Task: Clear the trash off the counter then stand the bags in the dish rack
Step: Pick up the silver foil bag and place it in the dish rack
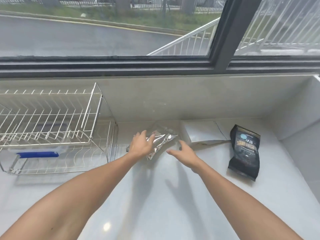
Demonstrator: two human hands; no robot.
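A crinkled silver foil bag (pixel 161 142) lies on the white counter (pixel 155 196) near the back wall. My left hand (pixel 141 144) grips its left side, with the fingers curled over the foil. My right hand (pixel 184 152) hovers just right of the bag with its fingers relaxed, holding nothing. A black printed bag (pixel 245 152) lies flat on the counter at the right. A white flat bag or paper piece (pixel 204 132) lies between the two. The wire dish rack (pixel 52 129) stands at the left.
A clear lidded box with blue trim (pixel 37 151) sits under the rack. A window runs along the back above a low ledge. A white wall (pixel 301 122) closes off the counter's right end.
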